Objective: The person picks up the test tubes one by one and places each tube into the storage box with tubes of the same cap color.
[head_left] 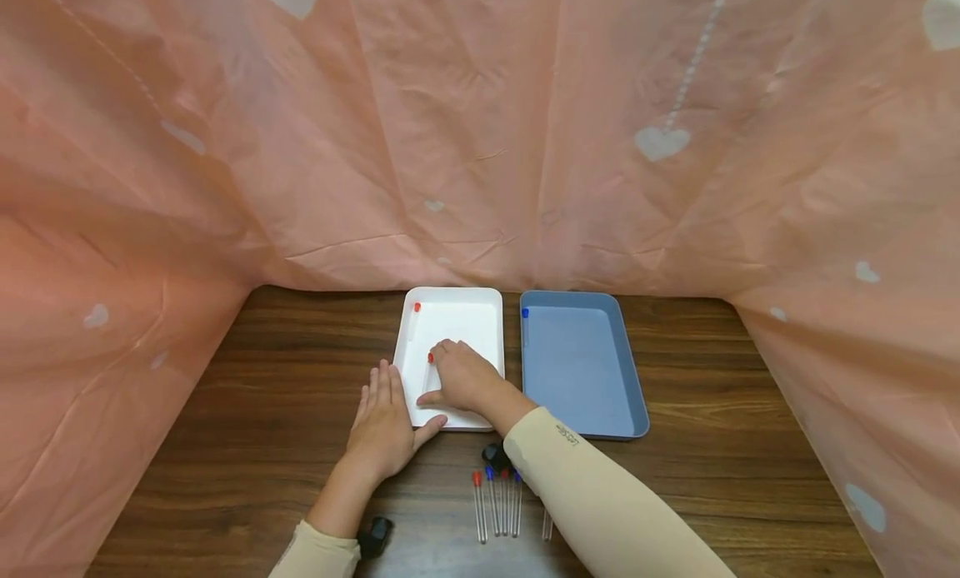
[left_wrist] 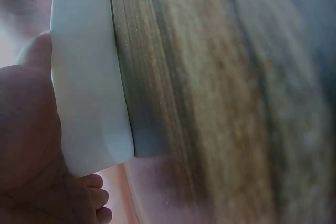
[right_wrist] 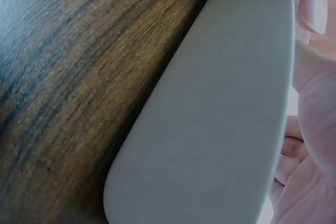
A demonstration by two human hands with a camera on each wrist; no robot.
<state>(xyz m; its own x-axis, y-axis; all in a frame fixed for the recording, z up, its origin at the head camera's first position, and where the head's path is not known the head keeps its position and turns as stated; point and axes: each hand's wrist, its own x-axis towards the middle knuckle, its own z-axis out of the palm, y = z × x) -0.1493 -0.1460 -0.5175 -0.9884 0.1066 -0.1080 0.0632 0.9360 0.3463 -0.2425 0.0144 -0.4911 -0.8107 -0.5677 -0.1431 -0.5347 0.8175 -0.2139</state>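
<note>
Inside the white tray [head_left: 468, 320], my right hand [head_left: 465, 378] reaches over a red-capped tube [head_left: 431, 358], thumb and fingers spread apart around it. Fingertips are near the red cap; whether they touch it I cannot tell. Another red-capped tube [head_left: 417, 308] lies along the tray's far left side. My left hand [head_left: 382, 428] rests flat against the tray's near left corner, fingers straight along the side and thumb by the near edge. In the left wrist view, that hand [left_wrist: 26, 129] is beside the white tray wall [left_wrist: 89, 77]. The right wrist view shows my right hand [right_wrist: 320, 114] beyond the rim.
A blue-grey tray [head_left: 581, 370] stands to the right, with one blue-capped tube [head_left: 526, 314] at its far left. Several clear tubes [head_left: 480, 511] with red or blue caps lie on the wooden table [head_left: 697, 478] in front, partly under the right sleeve. A pink curtain [head_left: 465, 145] encloses the table.
</note>
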